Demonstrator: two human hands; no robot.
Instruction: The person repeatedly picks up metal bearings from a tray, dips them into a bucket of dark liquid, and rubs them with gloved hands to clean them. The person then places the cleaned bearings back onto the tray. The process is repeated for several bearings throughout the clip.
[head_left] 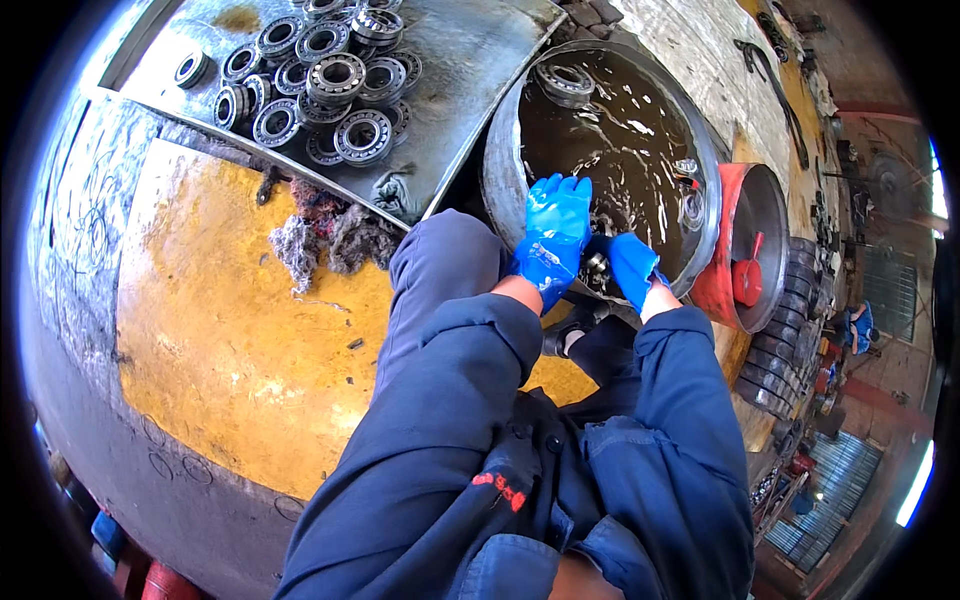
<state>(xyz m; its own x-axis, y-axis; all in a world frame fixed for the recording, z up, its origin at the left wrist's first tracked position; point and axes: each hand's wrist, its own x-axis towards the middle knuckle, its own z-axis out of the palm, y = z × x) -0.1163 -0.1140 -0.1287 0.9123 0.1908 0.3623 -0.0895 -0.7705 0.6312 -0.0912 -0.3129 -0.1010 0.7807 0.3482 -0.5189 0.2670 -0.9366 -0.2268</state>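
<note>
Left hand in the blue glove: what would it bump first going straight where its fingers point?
The left hand would probably bump the far bearing inside the drum; if it slopes downward, the brown liquid comes first. Depth is unclear.

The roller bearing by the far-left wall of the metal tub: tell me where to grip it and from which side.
Grip the roller bearing by its outer ring, perhaps with a finger hooked into the bore. Come from above and the right: its face points up, the wall of the metal tub crowds its left, and dark liquid lies to its right.
</note>
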